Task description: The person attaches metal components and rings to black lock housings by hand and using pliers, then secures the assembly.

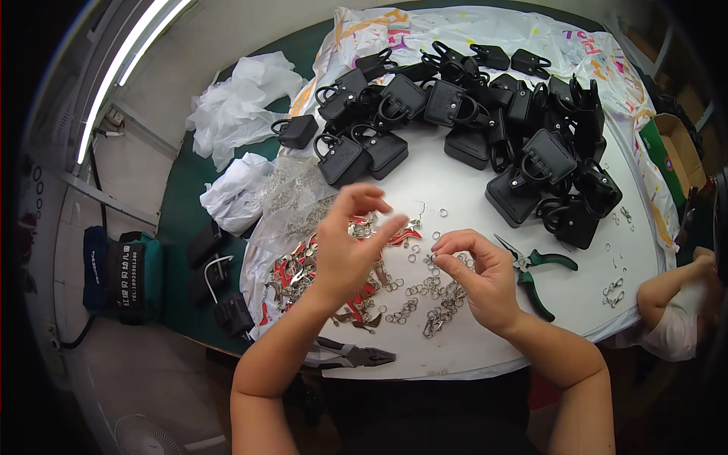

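My left hand (350,243) hovers above a pile of red and silver metal charms (303,277), its fingers spread apart with nothing visible in them. To its right, my right hand (478,273) is curled over a scatter of small metal split rings (425,292) on the white sheet (455,189), fingertips pinched together on something too small to make out. Green-handled pliers (535,265) lie just right of my right hand. A second pair of dark pliers (353,354) lies at the near table edge under my left forearm.
Several small black padlock-shaped bags (470,121) are heaped across the back of the table. Clear plastic bags (239,106) lie at the left. Another person's arm (667,292) rests at the right edge near more rings (613,290). A dark bag (121,277) stands on the floor at left.
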A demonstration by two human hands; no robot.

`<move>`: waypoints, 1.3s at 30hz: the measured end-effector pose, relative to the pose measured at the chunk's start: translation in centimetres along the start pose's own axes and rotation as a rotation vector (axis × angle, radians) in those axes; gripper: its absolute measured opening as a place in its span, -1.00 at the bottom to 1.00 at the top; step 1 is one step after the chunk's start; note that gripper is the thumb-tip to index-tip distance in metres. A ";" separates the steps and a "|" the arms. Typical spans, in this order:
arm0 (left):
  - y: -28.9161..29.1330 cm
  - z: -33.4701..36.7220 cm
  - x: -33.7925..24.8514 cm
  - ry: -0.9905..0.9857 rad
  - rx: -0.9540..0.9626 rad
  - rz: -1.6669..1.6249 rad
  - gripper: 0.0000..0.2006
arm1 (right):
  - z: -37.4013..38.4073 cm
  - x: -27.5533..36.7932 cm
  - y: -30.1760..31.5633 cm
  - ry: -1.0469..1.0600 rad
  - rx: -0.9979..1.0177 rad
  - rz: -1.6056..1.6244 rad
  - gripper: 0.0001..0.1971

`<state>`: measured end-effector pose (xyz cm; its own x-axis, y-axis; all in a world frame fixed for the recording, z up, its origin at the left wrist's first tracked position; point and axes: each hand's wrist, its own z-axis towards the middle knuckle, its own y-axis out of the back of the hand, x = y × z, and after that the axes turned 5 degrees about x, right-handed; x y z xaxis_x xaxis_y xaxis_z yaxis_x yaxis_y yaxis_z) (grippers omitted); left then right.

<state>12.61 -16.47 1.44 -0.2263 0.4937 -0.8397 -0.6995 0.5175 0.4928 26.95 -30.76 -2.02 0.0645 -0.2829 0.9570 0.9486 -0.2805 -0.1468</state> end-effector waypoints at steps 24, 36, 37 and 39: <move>-0.9 -10.0 -2.1 -0.126 0.074 -0.264 -0.17 | -1.6 3.5 -1.2 0.000 0.251 0.060 -0.90; -0.1 -10.3 -2.2 -0.360 0.014 0.062 -0.28 | -0.9 4.2 -0.5 -0.079 0.418 -0.147 -0.88; 0.0 -10.4 -2.1 -0.356 0.011 0.062 -0.28 | -0.9 4.2 -0.6 -0.129 0.409 -0.101 -0.88; 0.2 -10.6 -2.1 -0.396 0.003 0.124 -0.31 | -0.8 4.6 -0.8 -0.090 0.415 -0.179 -0.87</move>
<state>5.79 -24.86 0.87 -0.0299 0.7832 -0.6211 -0.6812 0.4388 0.5860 26.21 -32.57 2.28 -0.1023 -0.1775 0.9788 0.9899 0.0787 0.1177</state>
